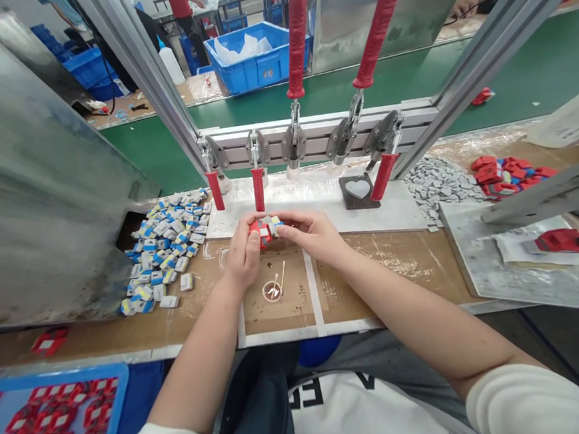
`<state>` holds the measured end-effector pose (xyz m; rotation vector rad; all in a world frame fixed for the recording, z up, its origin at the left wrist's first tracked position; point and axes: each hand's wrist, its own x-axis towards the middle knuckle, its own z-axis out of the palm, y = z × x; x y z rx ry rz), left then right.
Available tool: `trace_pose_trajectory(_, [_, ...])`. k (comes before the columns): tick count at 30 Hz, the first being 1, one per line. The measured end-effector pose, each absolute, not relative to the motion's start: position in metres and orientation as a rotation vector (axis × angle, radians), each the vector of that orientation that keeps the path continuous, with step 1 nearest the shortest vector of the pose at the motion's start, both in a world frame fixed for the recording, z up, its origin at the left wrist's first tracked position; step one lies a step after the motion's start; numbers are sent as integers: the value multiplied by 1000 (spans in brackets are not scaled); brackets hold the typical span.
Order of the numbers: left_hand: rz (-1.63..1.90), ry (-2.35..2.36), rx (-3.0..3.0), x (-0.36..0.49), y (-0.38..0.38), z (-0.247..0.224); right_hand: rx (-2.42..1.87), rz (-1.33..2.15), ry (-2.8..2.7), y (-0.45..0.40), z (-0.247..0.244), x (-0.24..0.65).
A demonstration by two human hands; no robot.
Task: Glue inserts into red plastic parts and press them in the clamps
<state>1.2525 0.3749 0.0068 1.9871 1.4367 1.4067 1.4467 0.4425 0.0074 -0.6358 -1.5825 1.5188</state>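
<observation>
In the head view, my left hand (244, 252) is closed around a small red part (261, 233) above the brown bench. My right hand (315, 233) pinches a small white, blue and yellow piece (275, 225) against the right side of the red part. The two pieces meet between my fingertips; fingers hide some of each. Below my hands, a small round dish (272, 292) holds reddish liquid, with a cotton swab (283, 277) beside it. A heap of white, blue and yellow pieces (166, 243) lies to the left.
Red-handled toggle clamps (258, 189) stand behind my hands, over a metal plate (293, 203) bearing a dark heart-marked block (360, 192). Grey chips (442, 185) and red parts (509, 176) lie right. A blue tray (123, 397) of red parts is lower left. People stand behind.
</observation>
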Motion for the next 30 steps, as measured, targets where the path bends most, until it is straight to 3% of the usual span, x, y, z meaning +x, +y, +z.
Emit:
trace_pose_trajectory(5, [1375,1488,2041,1253,376,3,-626,1347,-1699,439,7,1445])
trace_pose_trajectory(19, [1400,1550,2101,1259,377,0,-594,1353,-1665,436,1,1440])
trace_pose_trajectory(22, [1277,1536,2205,1259,376,17,-596,1344,-1669,438,3,1440])
trace_pose_trajectory(26, [1108,1483,2190,1264,365,55,-537,1603,-1494,434,12,1442])
trace_pose_trajectory(30, [1216,1454,1983,1280,352,76,-523,1734,-1292,418,23,1454])
